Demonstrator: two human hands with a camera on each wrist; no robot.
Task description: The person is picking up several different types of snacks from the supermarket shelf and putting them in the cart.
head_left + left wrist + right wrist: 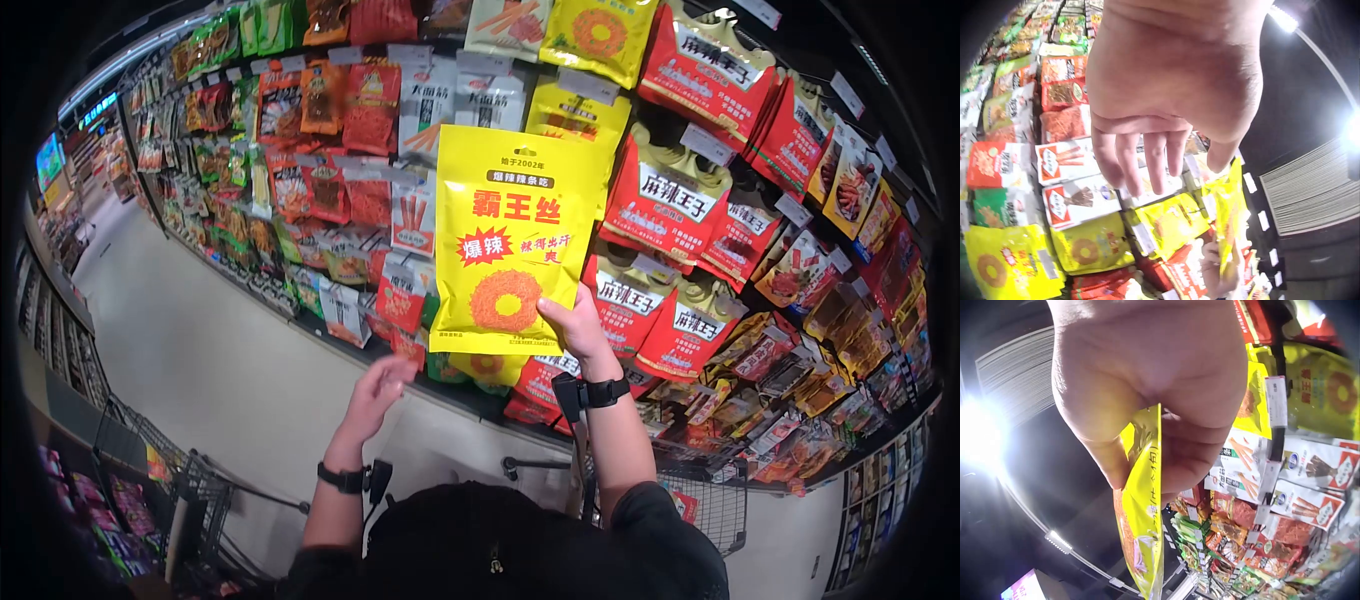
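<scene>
My right hand holds a yellow snack bag upright by its lower right corner, thumb on the printed front and the other fingers behind it. Red Chinese lettering and a ring of orange shreds show on the front. From the right wrist, the bag appears edge-on between thumb and fingers. Lower and to the left, my left hand hovers apart from the bag with nothing in it. Its fingers hang loosely, slightly bent, in the left wrist view.
Red snack bags hang in rows at the right, beside more yellow bags at the top. White price tags stick out from the hooks. Shopping carts stand near me, one wire basket at lower right. Grey aisle floor stretches left.
</scene>
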